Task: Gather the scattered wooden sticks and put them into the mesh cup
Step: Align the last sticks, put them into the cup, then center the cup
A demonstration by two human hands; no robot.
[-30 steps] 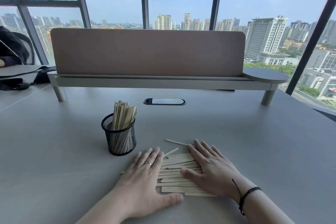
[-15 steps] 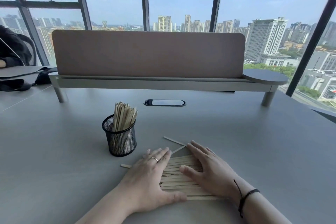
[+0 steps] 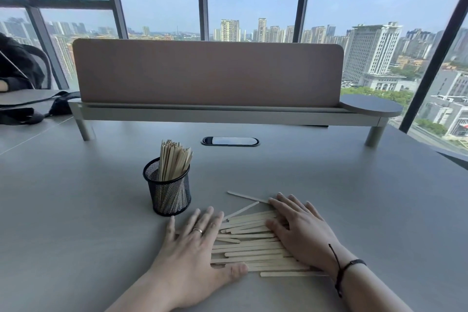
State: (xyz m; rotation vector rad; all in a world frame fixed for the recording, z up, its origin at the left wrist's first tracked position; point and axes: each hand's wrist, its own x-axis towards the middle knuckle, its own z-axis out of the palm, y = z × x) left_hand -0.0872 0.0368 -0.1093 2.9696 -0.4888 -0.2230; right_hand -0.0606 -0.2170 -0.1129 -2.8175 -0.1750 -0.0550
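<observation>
- The left hand (image 3: pixel 195 248) is laid flat on the grey table (image 3: pixel 88 210), fingers straight and spread, nothing grasped; its thumb and palm edge are pressed against the left ends of a pile of wooden sticks (image 3: pixel 249 243).
- A ring (image 3: pixel 197 230) is worn on one finger of that hand.
- The right hand (image 3: pixel 301 233) is laid flat too, fingers straight, nothing grasped, covering the right ends of the same pile.
- A dark cord bracelet (image 3: pixel 343 267) is worn on the right wrist.
- The sticks are lying mostly side by side between the two hands, on the table near the front edge; two loose sticks (image 3: pixel 243 196) are angled away at the far side of the pile.
- A black mesh cup (image 3: pixel 168 191) is standing upright just behind the left hand, apart from it, with a bundle of standing sticks (image 3: pixel 173 159) rising above its rim.
- Farther back, an oval cable port (image 3: pixel 230 141) is set into the table before a brown divider panel (image 3: pixel 207 71).
</observation>
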